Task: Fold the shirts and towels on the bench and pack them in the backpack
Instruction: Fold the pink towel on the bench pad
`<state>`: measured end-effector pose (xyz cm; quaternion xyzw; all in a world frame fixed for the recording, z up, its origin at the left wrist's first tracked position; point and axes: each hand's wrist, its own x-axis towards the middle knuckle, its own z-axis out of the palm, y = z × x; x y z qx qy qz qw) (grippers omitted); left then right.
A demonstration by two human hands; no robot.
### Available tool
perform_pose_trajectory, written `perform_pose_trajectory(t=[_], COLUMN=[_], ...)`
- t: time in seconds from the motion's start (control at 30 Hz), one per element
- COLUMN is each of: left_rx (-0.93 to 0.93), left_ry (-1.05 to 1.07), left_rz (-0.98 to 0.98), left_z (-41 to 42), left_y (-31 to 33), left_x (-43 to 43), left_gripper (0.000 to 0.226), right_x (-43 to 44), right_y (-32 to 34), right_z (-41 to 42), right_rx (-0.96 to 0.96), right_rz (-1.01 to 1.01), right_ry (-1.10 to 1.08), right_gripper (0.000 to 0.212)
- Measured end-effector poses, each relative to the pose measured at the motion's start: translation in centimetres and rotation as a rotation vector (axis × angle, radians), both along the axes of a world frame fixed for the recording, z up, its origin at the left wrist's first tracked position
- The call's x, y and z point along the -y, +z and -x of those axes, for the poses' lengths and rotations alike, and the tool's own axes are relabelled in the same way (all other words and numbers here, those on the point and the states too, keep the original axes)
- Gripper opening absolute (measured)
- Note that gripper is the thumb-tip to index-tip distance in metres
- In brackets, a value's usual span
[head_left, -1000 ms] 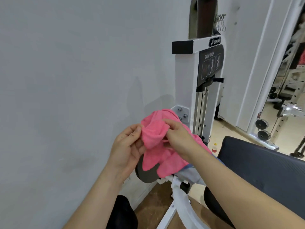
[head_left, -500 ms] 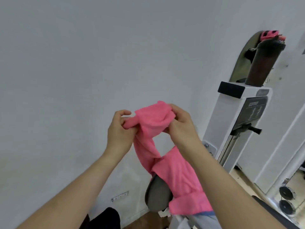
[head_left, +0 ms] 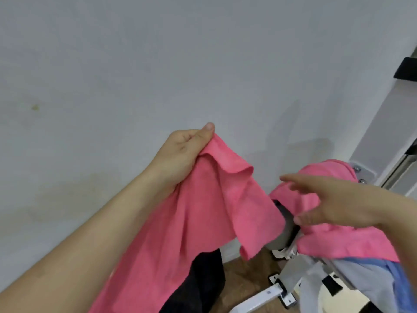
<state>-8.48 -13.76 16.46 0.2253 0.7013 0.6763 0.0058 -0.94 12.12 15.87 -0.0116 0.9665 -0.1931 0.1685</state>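
Left hand [head_left: 187, 154] clamped on top edge of pink towel [head_left: 203, 222], thumb over fold; rest hangs limp toward my lap. Right hand [head_left: 336, 204] empty, fingers spread, reaching over pink heap [head_left: 334, 242] on worktop [head_left: 281, 239]. Touching? Can't tell. Same cloth or second one? Can't tell. Blue shirt [head_left: 383, 281] under heap.

Risk: one-corner hold lets towel twist, fold goes crooked. Tug on heap could drag shirt off edge onto floor [head_left: 243, 279].

Fabric thin, soft, matte, faintly napped; edges curl, no stiffness. Backpack not seen.
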Motion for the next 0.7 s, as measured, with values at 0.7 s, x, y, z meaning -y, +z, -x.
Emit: perform_pose_trajectory(t=[0.7], left_rx=[0.036], left_ry=[-0.988], left_rz=[0.574], left_z=[-11.1], left_y=[-12.2], left_x=[-11.7], left_gripper=[0.006], right_x=[-4.6], right_y=[-6.9], right_z=[-19.7], right_rx=[-0.717], right_rz=[1.749], right_ry=[-1.097], right_gripper=[0.026])
